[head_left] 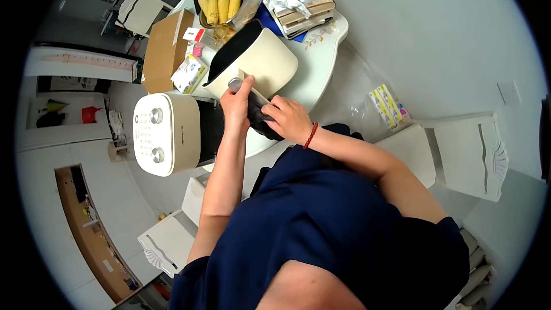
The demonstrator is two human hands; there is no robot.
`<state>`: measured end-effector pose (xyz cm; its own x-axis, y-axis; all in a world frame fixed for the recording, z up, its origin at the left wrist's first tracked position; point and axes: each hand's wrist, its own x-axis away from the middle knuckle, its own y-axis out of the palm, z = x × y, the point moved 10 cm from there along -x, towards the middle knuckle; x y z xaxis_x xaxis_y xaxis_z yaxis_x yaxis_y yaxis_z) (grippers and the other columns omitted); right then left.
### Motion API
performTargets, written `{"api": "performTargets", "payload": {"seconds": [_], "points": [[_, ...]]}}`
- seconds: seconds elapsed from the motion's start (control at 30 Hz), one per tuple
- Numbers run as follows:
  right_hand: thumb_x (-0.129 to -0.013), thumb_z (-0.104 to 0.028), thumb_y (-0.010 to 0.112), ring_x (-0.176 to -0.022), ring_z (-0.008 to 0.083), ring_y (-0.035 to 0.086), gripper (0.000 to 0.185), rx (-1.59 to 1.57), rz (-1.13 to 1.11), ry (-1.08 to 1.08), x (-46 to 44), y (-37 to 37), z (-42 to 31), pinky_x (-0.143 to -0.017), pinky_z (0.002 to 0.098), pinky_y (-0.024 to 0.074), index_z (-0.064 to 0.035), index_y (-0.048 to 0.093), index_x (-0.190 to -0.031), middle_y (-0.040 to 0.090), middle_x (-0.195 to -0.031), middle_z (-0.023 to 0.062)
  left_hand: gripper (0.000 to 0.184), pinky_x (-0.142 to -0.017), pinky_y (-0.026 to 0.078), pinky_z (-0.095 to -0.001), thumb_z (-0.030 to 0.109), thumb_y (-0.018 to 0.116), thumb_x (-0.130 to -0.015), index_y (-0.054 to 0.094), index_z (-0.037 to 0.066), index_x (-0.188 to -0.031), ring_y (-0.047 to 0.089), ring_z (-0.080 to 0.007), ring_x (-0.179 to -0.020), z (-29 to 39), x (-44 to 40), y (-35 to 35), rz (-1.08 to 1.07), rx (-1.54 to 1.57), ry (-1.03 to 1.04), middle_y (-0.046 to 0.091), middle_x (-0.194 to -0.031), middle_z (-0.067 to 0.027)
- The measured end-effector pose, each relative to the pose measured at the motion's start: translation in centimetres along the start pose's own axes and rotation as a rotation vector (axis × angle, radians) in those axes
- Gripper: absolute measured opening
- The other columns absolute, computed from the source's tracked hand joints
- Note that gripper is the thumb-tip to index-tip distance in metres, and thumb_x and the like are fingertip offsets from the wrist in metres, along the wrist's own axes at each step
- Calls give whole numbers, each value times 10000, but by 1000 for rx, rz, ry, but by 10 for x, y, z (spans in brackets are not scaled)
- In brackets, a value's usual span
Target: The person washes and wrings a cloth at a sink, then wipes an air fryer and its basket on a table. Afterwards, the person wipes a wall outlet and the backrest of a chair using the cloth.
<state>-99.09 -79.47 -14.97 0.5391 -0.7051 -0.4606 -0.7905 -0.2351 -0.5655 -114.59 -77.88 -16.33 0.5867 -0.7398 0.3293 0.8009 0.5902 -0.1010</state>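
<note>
A cream air fryer drawer with a dark inside lies tilted on the table, its opening toward the upper left. My left hand is closed around its handle, whose grey end shows above the thumb. On the other side of the handle, my right hand, with a red bead bracelet at the wrist, pinches a dark, soft-looking piece against it. What that dark piece is I cannot make out. The cream air fryer body with two silver knobs stands to the left.
Behind the drawer are a bowl of corn cobs, a cardboard box, a tissue pack and a pile of books. The table edge curves around the right. White chairs stand right and lower left.
</note>
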Motion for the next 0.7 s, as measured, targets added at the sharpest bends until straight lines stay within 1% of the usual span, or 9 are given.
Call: {"api": "performTargets", "payload": {"seconds": [0.07, 0.17, 0.2, 0.27, 0.3, 0.4, 0.5, 0.6, 0.7], "points": [[-750, -103, 711, -875, 255, 577, 230, -195, -3, 127, 7, 3, 19, -732, 383, 462, -92, 562, -925, 541, -920, 79, 319, -639, 457, -264, 249, 802, -775, 651, -11, -883, 562, -110, -703, -14, -2, -1, -10, 5, -11, 625, -815, -39], [-776, -129, 695, -858, 205, 573, 208, -641, 19, 391, 36, 0, 67, -802, 311, 455, -63, 581, -938, 549, -875, 65, 309, -637, 455, -261, 228, 815, -765, 644, -2, -880, 559, -108, -705, -30, -2, -3, 31, -111, 7, 628, -821, -41], [-826, -132, 678, -912, 152, 565, 182, -787, 34, 584, 54, 7, 90, -813, 301, 452, -77, 598, -980, 567, -915, 24, 295, -653, 453, -258, 209, 822, -760, 635, 8, -868, 557, -103, -710, -35, 0, 2, 1, -49, 3, 625, -817, -33], [-898, -161, 631, -984, 104, 550, 157, -1300, 35, 850, 66, 1, 91, -844, 285, 448, -100, 588, -1036, 574, -1050, -12, 280, -673, 451, -254, 195, 822, -762, 624, 23, -859, 558, -100, -716, -49, -1, 7, -22, -53, -29, 622, -812, -25], [-941, -211, 588, -1025, 104, 558, 176, -1422, 47, 958, 73, -1, 93, -866, 297, 444, -125, 566, -1094, 587, -1105, -12, 276, -679, 453, -254, 192, 820, -767, 622, 24, -862, 560, -100, -717, -54, -2, 11, -40, -44, -36, 623, -812, -24], [-950, -195, 577, -999, 106, 576, 147, -1620, 196, 1051, 79, -1, 109, -878, 314, 452, -111, 553, -1070, 601, -1069, -12, 271, -692, 459, -254, 184, 815, -778, 617, 23, -872, 566, -101, -720, -64, 0, 24, -77, -42, -51, 627, -810, -25], [-942, -198, 581, -968, 100, 575, 155, -1611, 459, 1074, 79, -3, 125, -871, 306, 449, -99, 555, -1058, 601, -996, -14, 279, -701, 470, -256, 176, 817, -783, 617, 15, -892, 575, -105, -727, -70, 4, 33, -74, -116, -59, 640, -826, -38], [-917, -189, 601, -927, 127, 572, 224, -1269, 400, 1167, 91, -6, 133, -795, 266, 451, -62, 558, -1097, 602, -981, 28, 285, -706, 472, -258, 179, 819, -780, 624, 10, -901, 582, -108, -741, -80, 6, 40, -129, -106, -32, 653, -853, -49], [-890, -183, 589, -876, 149, 588, 216, -1097, 397, 1212, 103, -17, 141, -795, 304, 479, -31, 587, -1044, 605, -951, 59, 301, -706, 471, -261, 188, 820, -777, 634, 2, -923, 590, -111, -746, -92, 6, 33, -105, -209, -23, 663, -852, -52]]}}
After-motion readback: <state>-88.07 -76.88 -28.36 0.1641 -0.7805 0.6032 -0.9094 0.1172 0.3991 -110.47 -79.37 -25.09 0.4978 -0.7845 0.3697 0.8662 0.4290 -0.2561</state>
